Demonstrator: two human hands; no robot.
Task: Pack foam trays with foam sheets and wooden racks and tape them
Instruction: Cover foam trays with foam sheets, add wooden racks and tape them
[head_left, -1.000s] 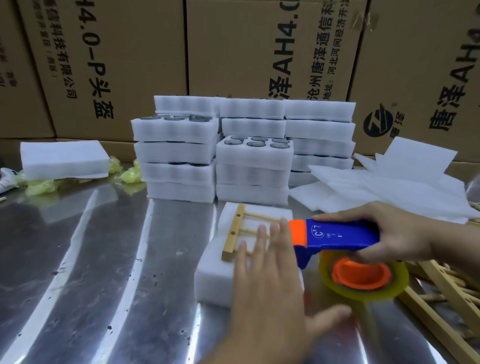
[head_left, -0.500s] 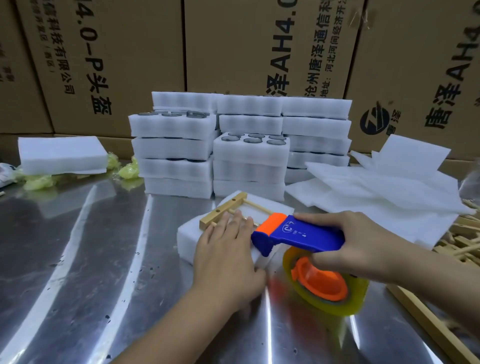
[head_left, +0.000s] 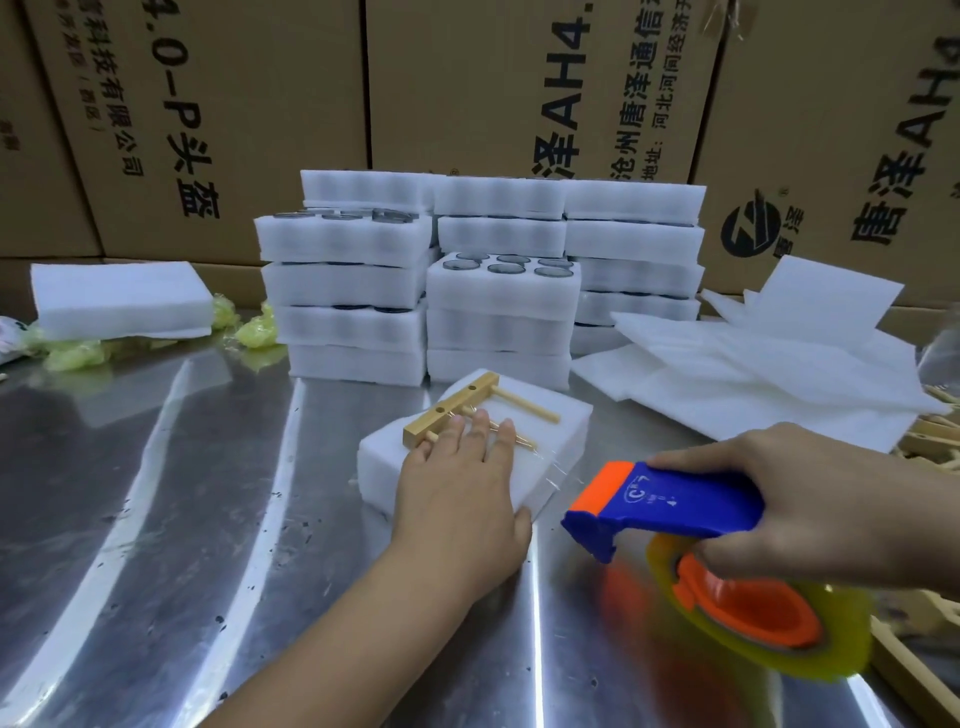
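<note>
Blue and orange, a tape dispenser (head_left: 675, 501) hangs low over the steel counter (head_left: 182, 519) at the near right, the right hand (head_left: 821, 493) curled round its handle and its yellowish roll of tape (head_left: 841, 665) blurred beneath. Just beyond, the left hand (head_left: 462, 499) lies flat, fingers (head_left: 480, 423) straight and gripping nothing, pressing down on a wooden rack (head_left: 452, 410) that rests on top of a foam tray (head_left: 556, 421) at the middle of the counter. A thin clear strand of tape (head_left: 551, 467) appears to run from the tray's near right edge toward the dispenser, which sits just beside the tray without touching it. The tray's top shows smooth and white with no wells, so a foam sheet seems to be on already; by that reading this bundle is loaded and its taping is under way, though how many wraps it has cannot be told. Behind it stand stacks of foam trays (head_left: 498, 291), some with dark round rims showing in open wells and likely waiting for cover. Loose foam sheets (head_left: 753, 364) spread at the right, spare wooden racks (head_left: 930, 441) at the far right edge. A plain foam block (head_left: 119, 299) lies at the far left, and printed cardboard cartons (head_left: 260, 104) wall the back.
</note>
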